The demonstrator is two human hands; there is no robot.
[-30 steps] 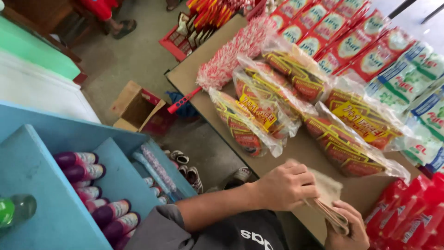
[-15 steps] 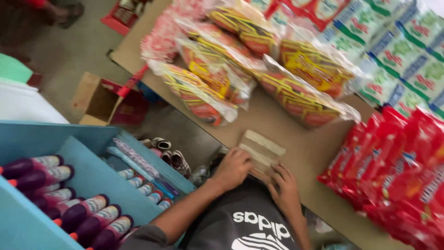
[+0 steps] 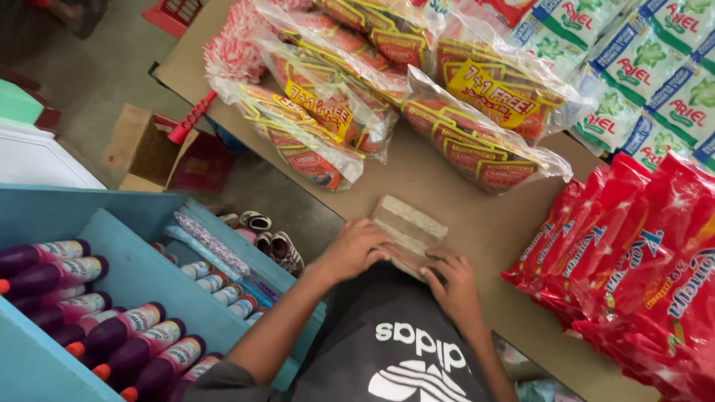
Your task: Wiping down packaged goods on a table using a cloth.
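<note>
Paper in a small tan stack (image 3: 408, 227) lies at the lower middle of the frame, on the near edge of a brown cardboard tabletop (image 3: 462, 201). The left hand (image 3: 356, 248) has its fingers curled over the stack's near left side, closed on it. The right hand (image 3: 451, 281) touches the stack's lower right corner with bent fingers; whether it grips or only presses cannot be told. Above the stack, toward the upper middle, lie clear bags of yellow and red packets (image 3: 417, 97). Red sachet packs (image 3: 640, 275) fill the right edge, with green and white sachets (image 3: 640, 67) in the upper right. At the lower left, a blue shelf (image 3: 126, 268) holds dark purple bottles with red caps (image 3: 97, 327). A red-handled duster (image 3: 223, 67) rests at the upper left of the tabletop.
</note>
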